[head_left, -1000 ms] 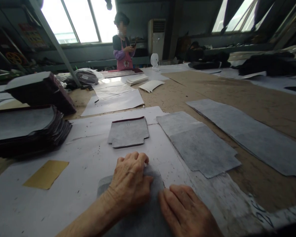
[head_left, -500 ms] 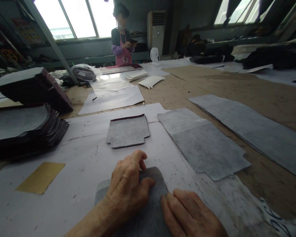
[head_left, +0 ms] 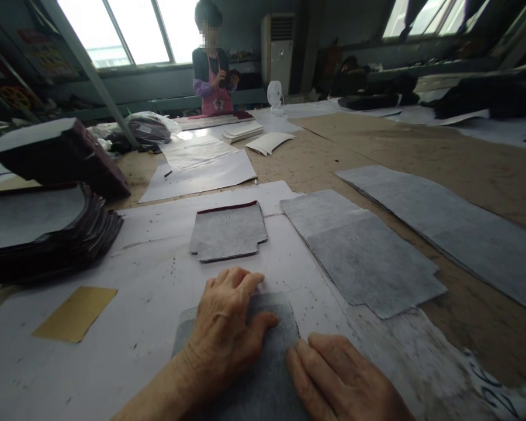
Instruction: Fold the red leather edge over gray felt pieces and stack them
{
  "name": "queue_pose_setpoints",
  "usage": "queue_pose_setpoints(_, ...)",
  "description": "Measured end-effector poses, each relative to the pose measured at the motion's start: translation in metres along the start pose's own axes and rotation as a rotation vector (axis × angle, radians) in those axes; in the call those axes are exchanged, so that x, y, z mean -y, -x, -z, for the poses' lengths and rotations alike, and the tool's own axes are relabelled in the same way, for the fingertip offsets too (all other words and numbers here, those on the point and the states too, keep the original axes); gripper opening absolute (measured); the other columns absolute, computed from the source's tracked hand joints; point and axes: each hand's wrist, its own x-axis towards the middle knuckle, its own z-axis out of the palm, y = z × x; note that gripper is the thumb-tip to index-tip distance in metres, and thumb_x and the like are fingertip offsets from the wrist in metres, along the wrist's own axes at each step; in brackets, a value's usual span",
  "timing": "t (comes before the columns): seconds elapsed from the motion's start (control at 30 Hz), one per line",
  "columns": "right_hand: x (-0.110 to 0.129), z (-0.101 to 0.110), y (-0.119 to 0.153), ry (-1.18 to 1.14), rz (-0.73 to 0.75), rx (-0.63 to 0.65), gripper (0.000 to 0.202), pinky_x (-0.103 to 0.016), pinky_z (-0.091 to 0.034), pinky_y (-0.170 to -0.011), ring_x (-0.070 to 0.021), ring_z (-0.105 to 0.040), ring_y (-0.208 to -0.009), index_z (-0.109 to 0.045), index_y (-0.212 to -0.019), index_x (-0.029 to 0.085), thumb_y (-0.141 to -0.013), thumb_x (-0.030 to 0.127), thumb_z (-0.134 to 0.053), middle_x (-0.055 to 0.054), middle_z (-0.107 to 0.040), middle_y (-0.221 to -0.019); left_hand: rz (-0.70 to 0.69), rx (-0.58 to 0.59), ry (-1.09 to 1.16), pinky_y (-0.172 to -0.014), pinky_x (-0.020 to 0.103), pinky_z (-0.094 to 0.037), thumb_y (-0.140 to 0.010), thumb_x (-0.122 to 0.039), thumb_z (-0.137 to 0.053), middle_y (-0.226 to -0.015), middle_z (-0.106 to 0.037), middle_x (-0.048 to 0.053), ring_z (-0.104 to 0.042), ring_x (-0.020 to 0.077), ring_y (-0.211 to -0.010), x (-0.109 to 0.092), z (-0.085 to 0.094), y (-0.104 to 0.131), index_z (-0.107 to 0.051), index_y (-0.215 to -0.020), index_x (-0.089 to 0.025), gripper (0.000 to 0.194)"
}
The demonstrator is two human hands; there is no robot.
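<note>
A grey fabric piece (head_left: 274, 362) with rounded far corners lies on the white paper in front of me, its near end cut off by the frame. My left hand (head_left: 228, 327) rests across it, fingers spread forward and thumb held apart. At the piece's right edge, my right hand (head_left: 339, 374) is closed, with its fingertips pressed together on that edge; what lies under those fingers is hidden. Beyond my left hand sits a small grey piece (head_left: 230, 231) with a dark red top edge and notched lower corners.
To the right lie a notched grey panel (head_left: 359, 251) and a longer grey panel (head_left: 442, 228). A tan card (head_left: 75, 314) and a thick stack of dark-edged pieces (head_left: 39, 234) are on the left. Across the table stands a person in a pink apron (head_left: 216, 96).
My left hand's fingers have straightened and spread slightly forward. My right hand stays at the piece's edge. The person across the table has shifted a little, with hands raised slightly.
</note>
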Motion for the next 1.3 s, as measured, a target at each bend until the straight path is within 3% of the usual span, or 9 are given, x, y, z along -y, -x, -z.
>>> queue_pose_setpoints(0.17,0.004,-0.002,0.0,0.049,-0.005,0.017,0.033,-0.032,-0.048,-0.069,-0.0182,-0.06,-0.076,-0.065,-0.084,0.01,-0.083,-0.003,-0.034,-0.006,-0.065,-0.075,0.073,0.078,0.002,-0.071,0.041,-0.043,-0.067,-0.018,-0.066,-0.079,-0.057,0.002,-0.052,0.0211,-0.078,-0.003,0.005,-0.005,-0.056,-0.081,-0.018,0.018)
queue_pose_setpoints(0.37,0.003,0.0,-0.005,-0.025,-0.044,0.005,0.037,-0.031,-0.048,-0.065,-0.0183,-0.059,-0.072,-0.065,-0.081,0.009,-0.083,-0.002,-0.03,-0.007,-0.063,-0.071,0.056,-0.012,0.113,-0.073,0.038,-0.044,-0.065,-0.016,-0.069,-0.081,-0.056,0.001,-0.052,0.0187,-0.079,0.002,0.001,-0.005,-0.063,-0.07,-0.021,0.009)
queue_pose_setpoints(0.77,0.0,-0.001,-0.002,-0.073,-0.071,0.017,0.036,-0.032,-0.047,-0.066,-0.0185,-0.058,-0.073,-0.064,-0.081,0.01,-0.083,-0.002,-0.031,-0.007,-0.063,-0.074,-0.313,-0.138,0.005,-0.069,0.036,-0.039,-0.08,-0.007,-0.052,-0.078,-0.059,0.002,-0.051,0.016,-0.071,0.006,-0.005,0.0,-0.066,-0.09,-0.024,0.024)
queue_pose_setpoints(1.03,0.001,0.001,-0.003,-0.07,-0.075,0.019,0.032,-0.031,-0.046,-0.066,-0.0171,-0.058,-0.072,-0.063,-0.08,0.011,-0.084,-0.001,-0.034,-0.006,-0.062,-0.073,-0.455,-0.114,-0.046,-0.068,0.033,-0.036,-0.086,-0.007,-0.04,-0.08,-0.059,0.003,-0.049,0.0148,-0.073,0.011,-0.004,0.002,-0.063,-0.098,-0.023,0.031)
queue_pose_setpoints(1.3,0.005,-0.002,0.001,-0.051,-0.064,0.02,0.031,-0.032,-0.047,-0.066,-0.0184,-0.058,-0.073,-0.064,-0.08,0.01,-0.082,-0.001,-0.035,-0.006,-0.063,-0.074,-0.521,-0.027,-0.139,-0.077,0.036,-0.037,-0.089,-0.009,-0.037,-0.084,-0.059,0.003,-0.051,0.0162,-0.077,0.01,-0.002,0.002,-0.057,-0.106,-0.02,0.029)
